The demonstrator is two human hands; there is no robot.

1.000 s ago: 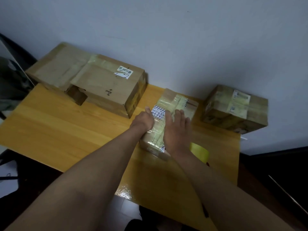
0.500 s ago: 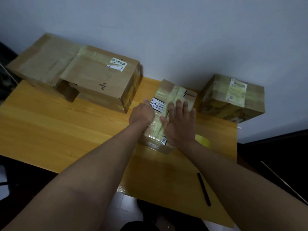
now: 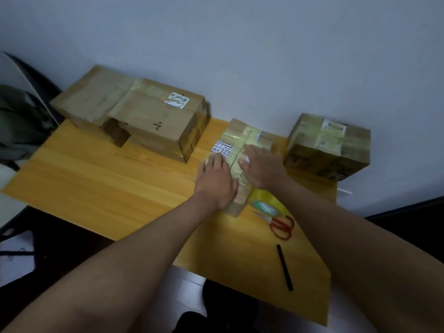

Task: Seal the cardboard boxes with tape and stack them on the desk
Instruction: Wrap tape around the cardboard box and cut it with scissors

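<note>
On mid box (image 3: 242, 140), pressing tape w/ both flat hands, left (image 3: 216, 179) & right (image 3: 262, 164), fingers straight, gripping nothing; uneven pressure risking wrinkles, weak seal.

A single wide-angle view from a camera worn on the person's head, looking forward and down over both forearms at a wooden desk (image 3: 101, 179) set against a pale wall (image 3: 240, 56). Both hands sit near the frame's centre; the left hand (image 3: 215, 181) and right hand (image 3: 260, 165) lie close below the lens. Beyond the fingertips the wall fills the upper frame. No second view overlaps it.
</note>
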